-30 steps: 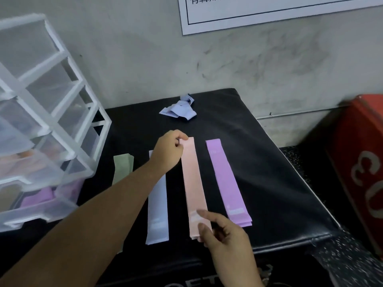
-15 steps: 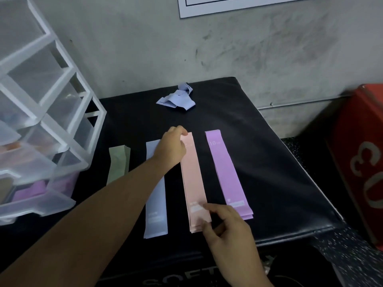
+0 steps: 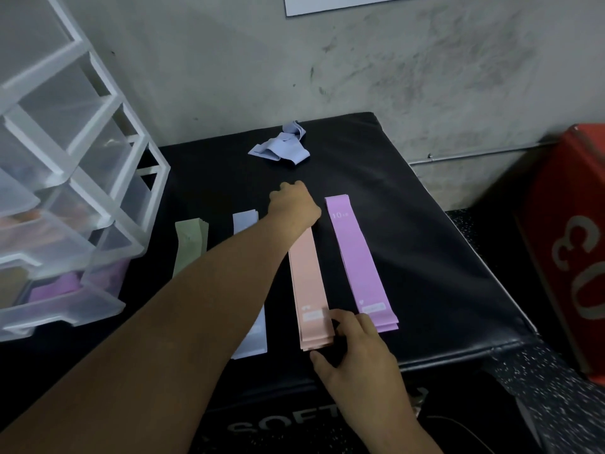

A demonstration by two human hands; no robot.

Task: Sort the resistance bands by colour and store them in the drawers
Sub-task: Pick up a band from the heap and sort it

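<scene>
Here, pink bands [image 3: 306, 283], left hand [image 3: 294, 208] gripping far end, right hand [image 3: 357, 355] pinching near corner.

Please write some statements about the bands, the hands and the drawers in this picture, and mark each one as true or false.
1. The left hand is at the far end of the pink stack and the right hand at its near end. True.
2. The purple stack lies left of the pink stack. False: it lies to its right.
3. A crumpled blue band lies alone beyond the left hand. True.
4. The bottom drawer holds green bands. False: purple bands show through it.
5. Of the flat stacks, the green stack is nearest the drawer unit. True.
</scene>
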